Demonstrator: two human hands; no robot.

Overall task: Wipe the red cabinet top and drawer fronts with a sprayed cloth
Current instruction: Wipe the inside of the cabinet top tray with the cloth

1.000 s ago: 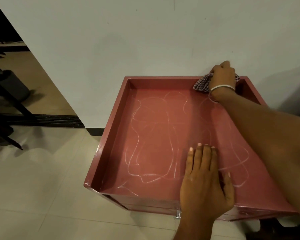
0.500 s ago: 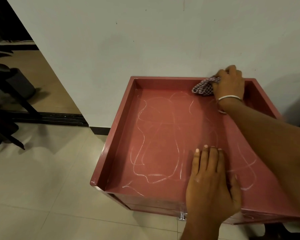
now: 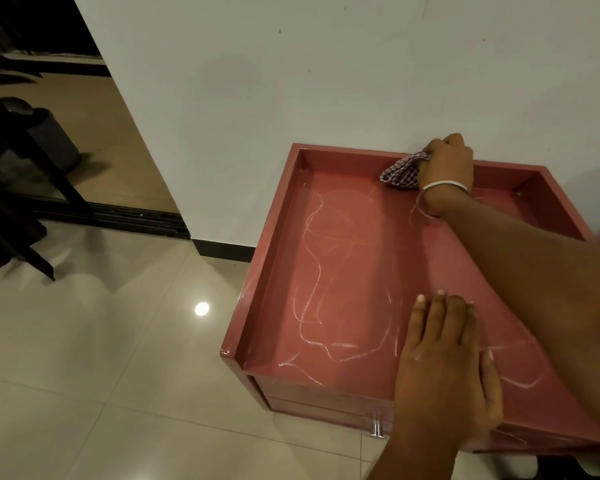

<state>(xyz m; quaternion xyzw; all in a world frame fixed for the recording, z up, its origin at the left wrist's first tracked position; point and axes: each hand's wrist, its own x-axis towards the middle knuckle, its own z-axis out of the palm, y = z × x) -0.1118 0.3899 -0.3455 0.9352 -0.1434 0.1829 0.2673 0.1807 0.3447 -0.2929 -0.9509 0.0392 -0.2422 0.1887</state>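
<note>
Both forearms bare, no sleeves in view. Right hand [image 3: 447,168]: pale thin bangle [image 3: 445,185] circled wrist, with light thread looped just below it. Left hand [image 3: 445,372] wore nothing visible; fingernails short, pale.

The cabinet [image 3: 361,258] is showing dull red, with pale white scribbles looping over its top. The cloth [image 3: 400,173] is showing a dark-and-white check. A white bangle [image 3: 445,186] is circling the wrist. The floor [image 3: 101,358] is gleaming cream.
</note>
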